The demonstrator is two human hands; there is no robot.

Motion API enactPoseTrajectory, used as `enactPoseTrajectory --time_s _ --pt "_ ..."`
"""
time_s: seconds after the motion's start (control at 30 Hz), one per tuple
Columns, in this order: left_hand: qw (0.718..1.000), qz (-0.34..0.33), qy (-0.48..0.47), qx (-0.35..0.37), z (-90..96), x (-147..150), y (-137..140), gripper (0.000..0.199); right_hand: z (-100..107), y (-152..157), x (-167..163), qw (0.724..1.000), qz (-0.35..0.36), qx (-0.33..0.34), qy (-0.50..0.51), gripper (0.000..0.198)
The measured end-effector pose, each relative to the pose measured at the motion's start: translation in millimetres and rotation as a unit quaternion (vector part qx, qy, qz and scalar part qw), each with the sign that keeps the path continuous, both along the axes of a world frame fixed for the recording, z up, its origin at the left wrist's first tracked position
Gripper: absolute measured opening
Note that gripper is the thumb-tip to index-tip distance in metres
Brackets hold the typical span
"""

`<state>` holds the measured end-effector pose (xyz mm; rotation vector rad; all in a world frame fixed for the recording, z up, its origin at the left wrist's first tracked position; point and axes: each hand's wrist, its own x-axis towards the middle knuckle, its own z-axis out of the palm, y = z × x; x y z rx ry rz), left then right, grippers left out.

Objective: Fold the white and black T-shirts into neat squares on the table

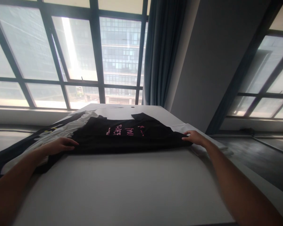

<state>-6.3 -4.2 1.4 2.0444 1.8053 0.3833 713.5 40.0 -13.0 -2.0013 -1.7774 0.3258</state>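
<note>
Big grid windows (68,56) and a blue-grey curtain (163,50) stood behind the pale, smooth worktop (122,185). My black T-shirt (129,133) lay flat across its far half, stretched between my hands, pink lettering (120,130) facing up and upside down to me. My left hand (58,145) lay palm-down on the shirt's left edge, fingers loose, gripping nothing. My right hand (194,137) rested on the right edge, fingers curled at the hem; whether it pinched the cloth, I couldn't tell. The fabric looked soft, matte, lightly rumpled. A crumpled white garment (68,128) lay just beside my left hand, partly under the black one.
</note>
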Motion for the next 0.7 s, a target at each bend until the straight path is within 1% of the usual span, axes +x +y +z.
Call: enactPoseTrajectory --time_s 0.07,0.13,0.2,0.23,0.27,0.37,0.4,0.47,0.53,0.63,0.7 --pt "0.999 -0.018 -0.005 -0.039 -0.1 -4 0 0.07 2 -3 4 0.997 0.019 -0.065 -0.024 0.049" --pt "0.997 -0.031 -0.011 -0.065 -1.2 -10 0 0.064 3 -7 4 0.99 0.025 -0.134 -0.024 0.058" --pt "0.996 -0.037 -0.013 -0.076 -2.8 -13 0 0.062 3 -10 1 0.985 0.027 -0.172 -0.012 0.063" --pt "0.996 -0.036 -0.015 -0.078 -3.6 -13 1 0.061 3 -11 -1 0.985 0.027 -0.17 -0.007 0.063" --pt "0.996 -0.031 -0.017 -0.078 -4.5 -13 1 0.061 2 -11 -3 0.988 0.026 -0.155 -0.002 0.062" --pt "0.998 -0.005 -0.017 -0.059 -7.1 -10 4 0.063 0 -7 -7 0.997 0.02 -0.08 -0.002 0.052" --pt "0.998 0.002 -0.019 -0.053 -7.8 -10 6 0.064 0 -6 -7 0.998 0.018 -0.067 -0.009 0.046" --pt "0.998 0.007 -0.03 -0.048 -8.7 -12 8 0.062 -1 -4 -4 0.997 0.016 -0.069 -0.03 0.036" --pt "0.998 0.001 -0.039 -0.055 -8.0 -15 8 0.058 -2 -4 1 0.995 0.012 -0.088 -0.05 0.03" --pt "0.996 -0.007 -0.032 -0.081 -4.1 -17 5 0.051 -3 -6 6 0.991 0.007 -0.117 -0.062 0.03" --pt "0.995 -0.011 -0.027 -0.1 -0.4 -15 0 0.048 -5 -7 7 0.991 0.004 -0.112 -0.067 0.033"
